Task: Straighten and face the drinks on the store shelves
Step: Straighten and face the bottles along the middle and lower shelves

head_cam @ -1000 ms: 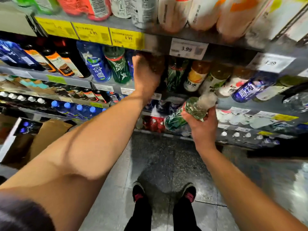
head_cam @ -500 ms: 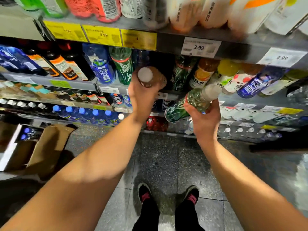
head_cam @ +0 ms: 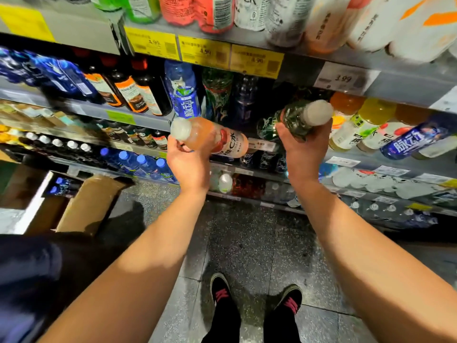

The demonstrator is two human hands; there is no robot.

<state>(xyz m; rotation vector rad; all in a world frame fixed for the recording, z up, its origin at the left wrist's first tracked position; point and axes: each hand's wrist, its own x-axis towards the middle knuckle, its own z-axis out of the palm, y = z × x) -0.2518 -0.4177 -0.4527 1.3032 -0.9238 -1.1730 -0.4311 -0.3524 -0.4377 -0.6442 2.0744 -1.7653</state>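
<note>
Your left hand [head_cam: 189,167] has its grip curled round a peach-coloured bottle [head_cam: 212,138], held nearly sideways in front of the shelf, white cap pointing left, red-and-white label facing up twd you. Your right hand [head_cam: 303,151] has its grip wrapped round a green bottle [head_cam: 295,121], tilted w/ its white cap up and to the right, bottom end pointing into the shelf gap. Both bottles are off the shelf, in the air, near each other but apart. Behind them the middle shelf [head_cam: 148,121] carries dark bottles w/ orange labels [head_cam: 128,91] on the left, then a blue-label bottle [head_cam: 184,97], a green one and a dark blue one just beside it; right of your right hand stand orange and yellow juice bottles [head_cam: 358,120] and a blue bottle lying tilted [head_cam: 413,142]. Yellow price tags [head_cam: 205,53] reading 4.99 sit on the shelf edge above, a white tag [head_cam: 345,79] reading 3.99 to their right. Lower shelf holds blue-capped bottles [head_cam: 141,162]. Cardboard box [head_cam: 81,206] stands open on the floor at left; your black shoes [head_cam: 254,303] are on grey tile below.
</note>
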